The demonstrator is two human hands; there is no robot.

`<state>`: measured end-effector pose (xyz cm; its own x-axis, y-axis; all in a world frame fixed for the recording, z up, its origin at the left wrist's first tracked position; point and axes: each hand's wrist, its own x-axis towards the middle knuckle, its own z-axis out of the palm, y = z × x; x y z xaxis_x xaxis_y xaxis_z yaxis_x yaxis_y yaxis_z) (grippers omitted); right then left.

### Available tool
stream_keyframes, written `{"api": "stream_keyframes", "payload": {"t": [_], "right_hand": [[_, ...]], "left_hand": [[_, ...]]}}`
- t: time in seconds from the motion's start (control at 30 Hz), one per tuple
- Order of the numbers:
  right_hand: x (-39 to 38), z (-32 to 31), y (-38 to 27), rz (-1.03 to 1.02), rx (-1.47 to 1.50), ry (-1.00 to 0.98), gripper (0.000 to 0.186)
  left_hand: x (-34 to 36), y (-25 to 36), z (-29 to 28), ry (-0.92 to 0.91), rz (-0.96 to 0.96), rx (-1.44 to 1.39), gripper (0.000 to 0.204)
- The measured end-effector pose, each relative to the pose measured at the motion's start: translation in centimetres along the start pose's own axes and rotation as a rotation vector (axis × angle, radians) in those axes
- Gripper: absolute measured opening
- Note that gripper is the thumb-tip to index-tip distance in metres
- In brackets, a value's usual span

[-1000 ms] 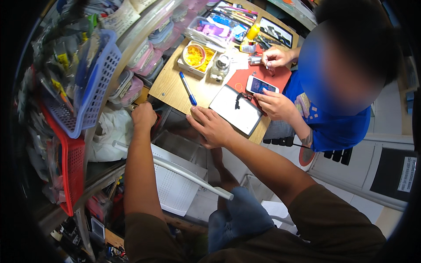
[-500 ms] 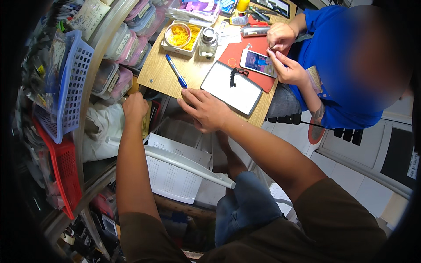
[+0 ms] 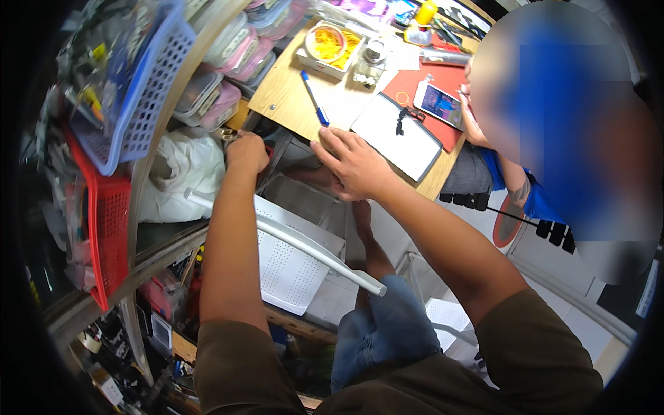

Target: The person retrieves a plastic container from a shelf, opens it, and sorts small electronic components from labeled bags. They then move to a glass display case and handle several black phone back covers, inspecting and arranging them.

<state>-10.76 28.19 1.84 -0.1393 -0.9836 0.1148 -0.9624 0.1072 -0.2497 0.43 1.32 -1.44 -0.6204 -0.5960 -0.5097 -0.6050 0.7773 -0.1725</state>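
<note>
My left hand (image 3: 247,152) is closed at the opening below the table's left corner, beside a white plastic bag (image 3: 181,169). A small shiny metal piece (image 3: 227,134) shows next to its knuckles; what the fingers grip, if anything, is hidden. My right hand (image 3: 356,164) rests at the near edge of the wooden table (image 3: 280,97), its fingers apart and holding nothing. Just beyond those fingertips lies a blue pen (image 3: 314,98). To their right is a white flat pad (image 3: 387,131) with a dark border and small black pieces (image 3: 401,123) on it.
Across the table a person in blue sits by a white phone (image 3: 438,105) on a red mat (image 3: 408,84). A box of yellow rubber bands (image 3: 332,47) and a glass bottle (image 3: 370,63) stand farther back. Blue (image 3: 149,90) and red baskets (image 3: 111,228) line the left; a white perforated panel (image 3: 294,259) lies below.
The view has shifted, so the table sits farther right. My left hand has turned slightly, and the metal piece now shows beside it. My right hand stays at the table edge.
</note>
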Motion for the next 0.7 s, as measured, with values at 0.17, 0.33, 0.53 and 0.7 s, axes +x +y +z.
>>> {"api": "stream_keyframes", "payload": {"t": [0.17, 0.33, 0.53, 0.7], "right_hand": [[0.0, 0.0, 0.0, -0.008, -0.018, 0.006, 0.09], [0.1, 0.0, -0.1, -0.003, -0.039, -0.033, 0.093], [0.3, 0.0, -0.2, -0.006, -0.045, -0.047, 0.094], [0.3, 0.0, -0.2, -0.008, -0.036, -0.044, 0.093]], "left_hand": [[0.1, 0.4, 0.1, -0.195, -0.018, -0.001, 0.094], [0.2, 0.3, -0.2, -0.165, -0.019, -0.062, 0.099], [1.1, 1.0, 0.1, -0.233, -0.072, 0.02, 0.095], [1.3, 0.9, 0.5, -0.158, -0.034, -0.01, 0.095]]}}
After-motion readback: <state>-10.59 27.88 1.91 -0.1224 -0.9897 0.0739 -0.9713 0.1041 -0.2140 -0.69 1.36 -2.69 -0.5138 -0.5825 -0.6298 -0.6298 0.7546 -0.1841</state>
